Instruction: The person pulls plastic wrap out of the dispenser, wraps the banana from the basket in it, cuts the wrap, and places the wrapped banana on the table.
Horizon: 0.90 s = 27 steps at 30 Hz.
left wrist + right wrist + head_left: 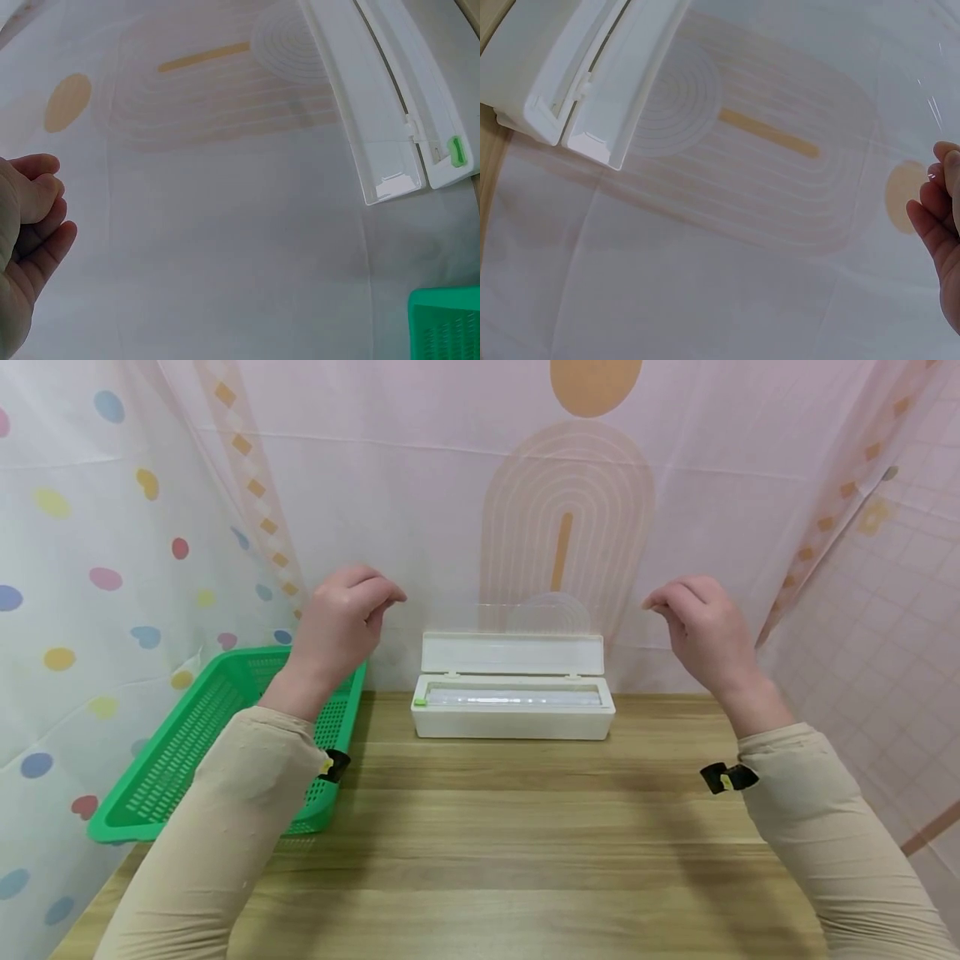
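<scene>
- Patterned curtain [420, 510] hangs behind a wood-grain table [540, 860]; green basket [112, 827] stands at the left of the frame.
- White box [513, 725] sits at centre, its lid [512, 656] raised, with a roll [513, 697] inside; its long axis runs left to right.
- Clear film [517, 607], scarcely visible, spans between the hands above the lid, its visible edge roughly parallel to the box. Whether it joins the roll cannot be told.
- Left hand [341, 618], upper left of centre: appears to pinch one end of the film.
- Right hand [705, 627], upper right: pinches the opposite end; glints show beside its fingertips.
- Box lies below and between both hands; left fingertips are nearer its end, right fingertips stand farther outside.
</scene>
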Each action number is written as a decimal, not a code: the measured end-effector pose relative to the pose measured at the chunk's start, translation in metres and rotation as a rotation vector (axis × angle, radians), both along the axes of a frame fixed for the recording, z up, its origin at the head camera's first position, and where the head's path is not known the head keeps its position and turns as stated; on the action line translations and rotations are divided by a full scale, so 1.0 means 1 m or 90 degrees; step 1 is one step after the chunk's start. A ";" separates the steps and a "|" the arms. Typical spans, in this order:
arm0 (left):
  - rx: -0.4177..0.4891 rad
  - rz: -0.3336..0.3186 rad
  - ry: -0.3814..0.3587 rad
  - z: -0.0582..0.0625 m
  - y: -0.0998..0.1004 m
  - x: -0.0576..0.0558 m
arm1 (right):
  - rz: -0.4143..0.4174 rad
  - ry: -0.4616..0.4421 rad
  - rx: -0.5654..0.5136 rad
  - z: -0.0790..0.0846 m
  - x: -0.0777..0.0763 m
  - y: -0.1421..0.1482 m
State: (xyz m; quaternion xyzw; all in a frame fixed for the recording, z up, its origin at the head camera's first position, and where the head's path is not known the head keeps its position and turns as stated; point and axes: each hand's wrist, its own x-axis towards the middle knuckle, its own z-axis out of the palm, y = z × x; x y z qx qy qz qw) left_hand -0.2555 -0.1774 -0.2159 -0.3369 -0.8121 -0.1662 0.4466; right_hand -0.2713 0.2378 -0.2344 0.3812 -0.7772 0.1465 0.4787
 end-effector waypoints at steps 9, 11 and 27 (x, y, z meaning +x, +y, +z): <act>-0.008 -0.003 -0.002 0.007 -0.001 0.004 | 0.004 0.007 -0.008 0.005 0.002 0.001; -0.010 -0.003 -0.001 0.008 -0.001 0.005 | 0.004 0.007 -0.011 0.007 0.004 0.001; -0.021 -0.042 0.052 0.019 -0.002 0.013 | 0.012 0.023 -0.041 0.016 0.012 0.000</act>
